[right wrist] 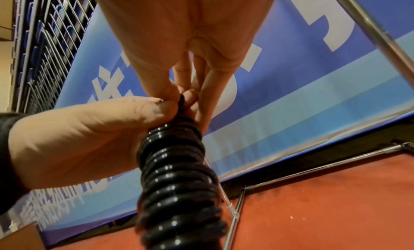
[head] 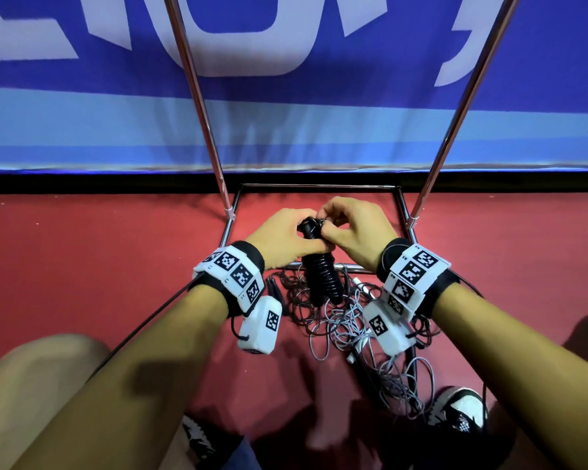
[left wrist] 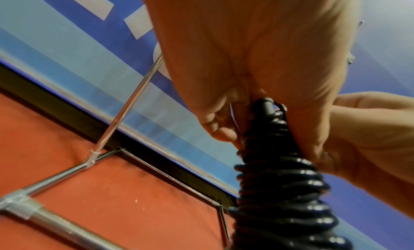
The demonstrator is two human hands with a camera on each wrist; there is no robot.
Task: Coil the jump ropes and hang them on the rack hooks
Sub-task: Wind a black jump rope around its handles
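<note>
A black jump rope [head: 321, 278] is wound in tight glossy turns around its handles, forming a thick bundle [left wrist: 282, 192] [right wrist: 177, 186] that hangs upright. My left hand [head: 282, 237] grips the top of the bundle. My right hand [head: 348, 223] pinches the rope's end at the handle tips [head: 311, 227], fingers curled against the left hand. Both hands meet over the chrome rack's base frame [head: 318, 186]. The rack's two chrome uprights [head: 197, 100] [head: 462, 103] rise to either side; no hooks are in view.
A tangle of grey and black ropes [head: 347, 320] lies on the red floor [head: 99, 259] under my wrists, beside my shoe [head: 459, 410]. A blue banner wall [head: 319, 130] stands close behind the rack. My knee [head: 38, 361] is at lower left.
</note>
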